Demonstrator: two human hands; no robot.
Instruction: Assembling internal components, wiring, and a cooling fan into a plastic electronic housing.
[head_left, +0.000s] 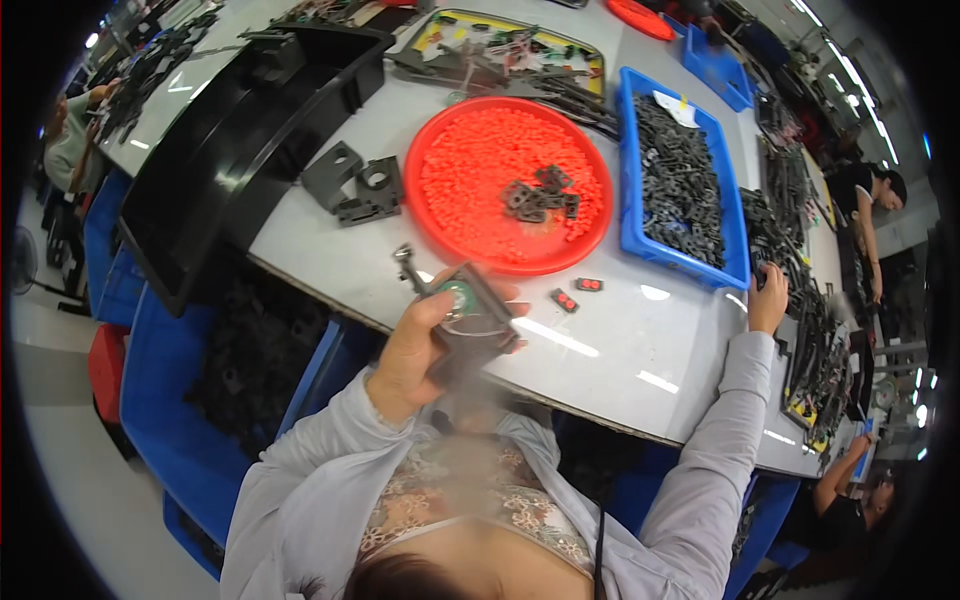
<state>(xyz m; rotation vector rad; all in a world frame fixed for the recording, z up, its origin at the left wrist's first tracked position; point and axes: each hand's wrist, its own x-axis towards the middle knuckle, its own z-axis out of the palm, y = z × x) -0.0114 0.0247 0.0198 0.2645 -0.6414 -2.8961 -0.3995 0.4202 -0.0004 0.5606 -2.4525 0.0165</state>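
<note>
My left hand point(410, 345) is wrapped round a dark grey plastic housing point(488, 318), lifted over the table's front edge. A round green circuit board point(460, 299) shows inside it under my thumb, and a small arm-like piece sticks out at its upper left. Far to the right, my right hand point(767, 300) reaches to the edge of a long pile of black plastic parts point(780, 235). Its fingers are bent against the pile; what they grip, if anything, is hidden. Two small dark blocks with red caps, one block point(564, 300) and another block point(590, 285), lie between the hands.
A round red tray point(428, 235) holds many small red pieces and several dark blocks. Right of it stands a blue bin point(630, 200) of black parts. Grey housings point(365, 190) and a long black bin point(215, 170) are at left. Behind sits a metal tray point(597, 70) of wired parts.
</note>
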